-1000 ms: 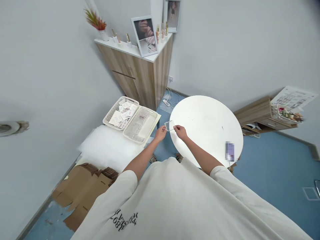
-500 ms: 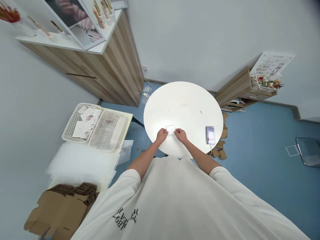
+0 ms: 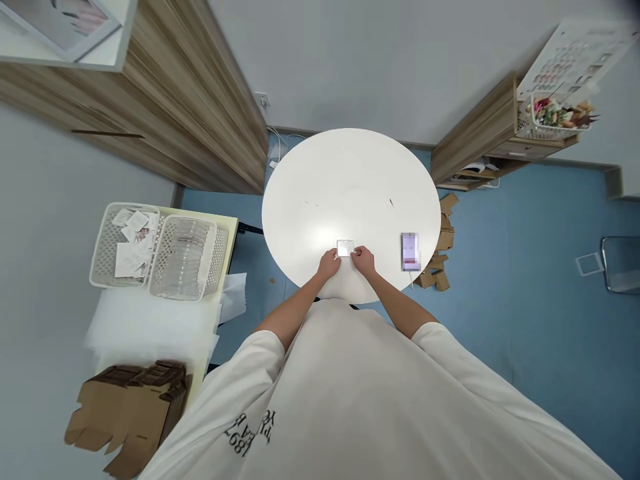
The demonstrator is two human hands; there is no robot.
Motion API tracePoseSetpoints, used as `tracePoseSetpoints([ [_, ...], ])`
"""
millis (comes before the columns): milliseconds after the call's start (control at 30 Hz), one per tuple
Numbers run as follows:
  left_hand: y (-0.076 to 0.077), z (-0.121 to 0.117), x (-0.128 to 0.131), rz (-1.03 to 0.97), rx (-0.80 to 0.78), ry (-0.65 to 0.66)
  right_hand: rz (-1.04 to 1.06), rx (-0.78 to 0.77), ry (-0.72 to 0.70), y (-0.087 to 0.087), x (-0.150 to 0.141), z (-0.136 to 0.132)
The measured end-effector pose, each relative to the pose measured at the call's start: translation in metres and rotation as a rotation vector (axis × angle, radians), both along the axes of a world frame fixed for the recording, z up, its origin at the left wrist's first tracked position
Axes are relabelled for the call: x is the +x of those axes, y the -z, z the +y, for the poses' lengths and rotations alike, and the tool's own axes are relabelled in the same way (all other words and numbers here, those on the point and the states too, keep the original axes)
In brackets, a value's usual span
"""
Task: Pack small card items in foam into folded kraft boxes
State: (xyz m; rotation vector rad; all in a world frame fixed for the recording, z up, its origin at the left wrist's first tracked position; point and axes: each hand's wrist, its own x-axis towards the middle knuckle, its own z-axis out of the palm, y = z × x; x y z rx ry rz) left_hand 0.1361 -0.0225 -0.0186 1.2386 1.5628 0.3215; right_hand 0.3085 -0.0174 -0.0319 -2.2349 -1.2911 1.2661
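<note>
Between my two hands is a small, flat, clear rectangular case (image 3: 345,247) with a pale inside, over the near part of the round white table (image 3: 350,177). My left hand (image 3: 329,264) is closed on its left edge near the lower corner. On the opposite side, my right hand (image 3: 363,261) pinches the right edge with bent fingers. What lies inside the case is too small to make out. To the right of my right hand a phone (image 3: 410,251), its screen blurred, rests on the table with a white cable at its lower end.
At left, a side table carries a basket of white cards (image 3: 104,253), a basket of clear plastic pieces (image 3: 210,267), white sheets (image 3: 145,323) and flattened brown cardboard boxes (image 3: 127,417). Cardboard pieces (image 3: 443,237) lie on the floor right of the table. A wooden cabinet (image 3: 200,100) stands at back left.
The view has shifted, so the table appears higher and farther left. Both hands still hold the case, which now looks brighter and more squarely turned to me.
</note>
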Motion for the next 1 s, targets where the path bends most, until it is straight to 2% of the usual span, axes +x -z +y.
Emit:
tracePoseSetpoints([
  [233,0.006,-0.002,-0.001,0.015,-0.035,-0.075,0.012,0.012,-0.032,-0.001,0.008,-0.006],
  [433,0.003,-0.005,-0.002,-0.019,-0.015,-0.104,0.048,0.128,-0.076,-0.006,0.004,-0.016],
  [567,0.000,-0.006,0.001,-0.083,-0.021,-0.113,0.059,0.144,-0.109,-0.011,0.001,-0.017],
  [800,-0.009,-0.004,0.000,-0.115,0.133,-0.177,0.003,0.254,-0.221,-0.031,0.004,-0.013],
  [1000,-0.009,0.000,-0.001,-0.080,0.192,-0.267,-0.081,0.230,-0.339,-0.049,0.000,-0.005],
])
